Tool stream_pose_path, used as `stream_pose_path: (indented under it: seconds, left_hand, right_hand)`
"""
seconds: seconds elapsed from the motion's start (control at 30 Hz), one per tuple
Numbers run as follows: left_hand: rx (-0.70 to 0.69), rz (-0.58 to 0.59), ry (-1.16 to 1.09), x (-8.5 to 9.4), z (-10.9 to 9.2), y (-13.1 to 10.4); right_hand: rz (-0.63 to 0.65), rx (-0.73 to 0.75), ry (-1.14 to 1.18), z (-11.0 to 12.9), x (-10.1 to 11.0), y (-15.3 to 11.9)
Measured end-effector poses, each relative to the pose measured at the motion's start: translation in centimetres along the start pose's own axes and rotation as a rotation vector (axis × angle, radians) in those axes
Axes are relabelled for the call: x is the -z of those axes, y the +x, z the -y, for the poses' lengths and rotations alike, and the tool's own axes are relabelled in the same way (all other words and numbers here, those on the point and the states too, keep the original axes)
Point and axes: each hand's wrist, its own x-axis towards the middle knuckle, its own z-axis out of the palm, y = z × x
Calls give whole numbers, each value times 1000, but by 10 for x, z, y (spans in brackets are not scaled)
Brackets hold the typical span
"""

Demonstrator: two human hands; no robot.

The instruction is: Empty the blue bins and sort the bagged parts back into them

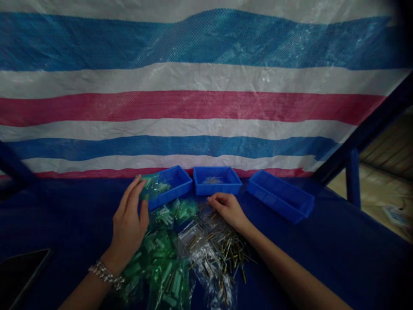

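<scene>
My left hand (pixel 130 215), with a bracelet at the wrist, grips a small green plastic bag (pixel 149 186) between thumb and fingers, at the near left edge of the left blue bin (pixel 179 189). Pale pieces show in that bin, partly behind the bag. My right hand (pixel 227 209) is closed in a pinch just in front of the middle blue bin (pixel 217 189); what lies between its fingertips is too small to make out. Below it are clear plastic bags (pixel 206 258) and loose thin brass-coloured pins (pixel 235 252). Green bags with pale strips (pixel 169 280) lie between my forearms.
A third blue bin (pixel 280 196) stands at the right, angled. Thin small pieces (pixel 211 180) lie in the middle bin. A dark flat device (pixel 24 275) rests at the left table edge. Behind the bins hangs a striped sheet (pixel 200 105), with a blue frame bar (pixel 353 178) at right.
</scene>
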Motion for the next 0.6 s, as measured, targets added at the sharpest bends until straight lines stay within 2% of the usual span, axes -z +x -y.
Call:
stream_pose_path:
  seconds: [0.37,0.6]
  left_hand:
    - [-12,79,279,-12,12,-4]
    - [15,129,344,-14,14,-6]
  right_hand:
    - [12,-11,12,1,0,1]
    - [10,-15,-9,0,0,1]
